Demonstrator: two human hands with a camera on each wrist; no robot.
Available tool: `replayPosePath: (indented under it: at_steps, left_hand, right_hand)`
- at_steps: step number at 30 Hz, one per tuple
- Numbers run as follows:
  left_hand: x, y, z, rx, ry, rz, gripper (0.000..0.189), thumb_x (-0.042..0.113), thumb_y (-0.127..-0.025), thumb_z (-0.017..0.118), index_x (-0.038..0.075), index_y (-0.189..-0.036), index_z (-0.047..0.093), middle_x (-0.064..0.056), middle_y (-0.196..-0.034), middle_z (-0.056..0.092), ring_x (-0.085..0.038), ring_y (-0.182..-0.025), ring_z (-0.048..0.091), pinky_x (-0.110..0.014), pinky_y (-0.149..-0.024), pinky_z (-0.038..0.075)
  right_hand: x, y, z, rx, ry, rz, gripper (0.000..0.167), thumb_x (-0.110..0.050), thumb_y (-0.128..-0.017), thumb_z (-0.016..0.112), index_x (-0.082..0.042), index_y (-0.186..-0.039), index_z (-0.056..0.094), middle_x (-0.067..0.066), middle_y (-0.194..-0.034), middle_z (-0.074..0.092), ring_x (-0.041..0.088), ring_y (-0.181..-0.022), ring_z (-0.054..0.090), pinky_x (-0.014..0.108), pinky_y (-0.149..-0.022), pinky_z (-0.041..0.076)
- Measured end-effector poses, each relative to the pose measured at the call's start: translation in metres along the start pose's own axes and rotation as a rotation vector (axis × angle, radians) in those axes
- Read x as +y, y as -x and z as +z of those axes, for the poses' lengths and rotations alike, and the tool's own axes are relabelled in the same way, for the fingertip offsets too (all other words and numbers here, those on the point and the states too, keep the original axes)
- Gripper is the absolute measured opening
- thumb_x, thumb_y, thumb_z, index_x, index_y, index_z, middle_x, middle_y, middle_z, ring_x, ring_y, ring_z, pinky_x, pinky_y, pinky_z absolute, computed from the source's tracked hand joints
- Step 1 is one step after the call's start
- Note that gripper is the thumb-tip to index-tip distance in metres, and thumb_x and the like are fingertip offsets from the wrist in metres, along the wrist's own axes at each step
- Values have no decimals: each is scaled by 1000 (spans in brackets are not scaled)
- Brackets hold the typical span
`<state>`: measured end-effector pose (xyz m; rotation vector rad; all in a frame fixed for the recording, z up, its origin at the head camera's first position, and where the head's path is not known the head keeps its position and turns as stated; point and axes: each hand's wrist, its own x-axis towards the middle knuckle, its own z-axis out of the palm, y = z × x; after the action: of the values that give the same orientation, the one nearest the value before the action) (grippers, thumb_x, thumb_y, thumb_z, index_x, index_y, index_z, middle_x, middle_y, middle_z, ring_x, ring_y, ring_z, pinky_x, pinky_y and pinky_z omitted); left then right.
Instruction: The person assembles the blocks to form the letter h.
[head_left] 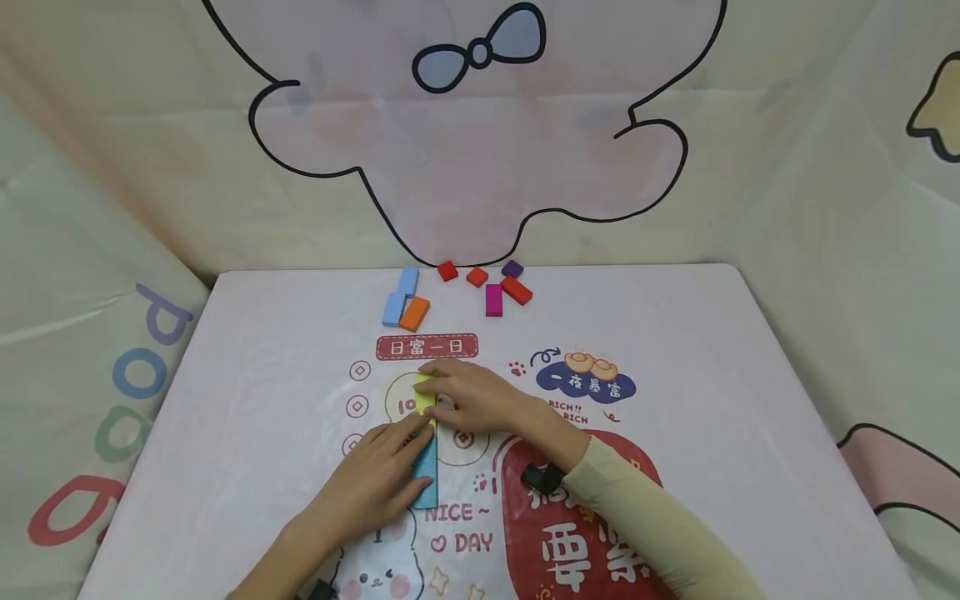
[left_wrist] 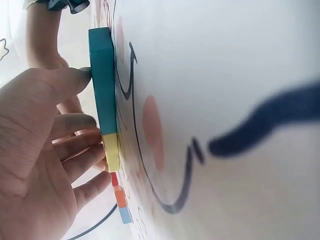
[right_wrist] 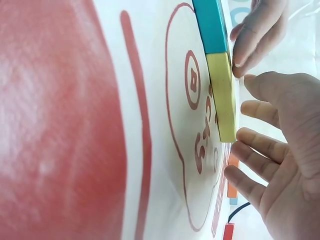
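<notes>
A teal block [head_left: 426,487] and a yellow block [head_left: 425,402] lie end to end on the table, forming one straight bar. My left hand [head_left: 371,475] is over the bar from the left, thumb at the teal block's side and fingertips near the joint. In the left wrist view its thumb touches the teal block [left_wrist: 102,80], and its fingers lie loosely extended along the yellow block [left_wrist: 112,152]. My right hand [head_left: 480,398] reaches from the right, with fingertips spread at the yellow block; the right wrist view shows them along the yellow block's [right_wrist: 222,97] upper face.
Beyond the hands, at the table's far edge, are light blue blocks [head_left: 393,308], an orange block [head_left: 415,313], several red blocks [head_left: 517,289], a magenta block [head_left: 493,300] and a purple block [head_left: 513,268]. A printed cloth backdrop [head_left: 480,167] rises behind the white table [head_left: 750,467].
</notes>
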<state>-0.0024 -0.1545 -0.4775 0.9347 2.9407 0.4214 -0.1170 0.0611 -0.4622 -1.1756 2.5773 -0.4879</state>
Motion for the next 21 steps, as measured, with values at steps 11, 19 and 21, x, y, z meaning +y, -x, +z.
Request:
replayPosePath:
  at_steps: [11,19,21]
  left_hand:
    - [-5,-4,0,-47,0,-2,71,50,-100,68,12,-157,52,-6,-167,47,-25,-156,45,-51,-127,40]
    - [-6,-7,-2,-48,12,-10,68,49,-97,72,14,-153,57,-6,-162,53,-28,-149,53,-47,-122,48]
    - [-6,-9,-3,-45,10,-10,66,48,-96,73,14,-151,59,-6,-161,54,-28,-149,54,-46,-121,48]
  right_hand:
    - [5,-7,-7,24,-50,45,52,-38,-102,70,-21,-150,62,1,-161,54,21,-153,49,43,-123,47]
    - [15,-17,-14,54,-93,64,50,-39,-104,67,-18,-149,62,2,-160,55,22,-151,50,44,-123,48]
    - [18,-20,-16,66,-114,70,50,-38,-103,67,-18,-149,63,2,-159,56,22,-150,52,44,-121,49]
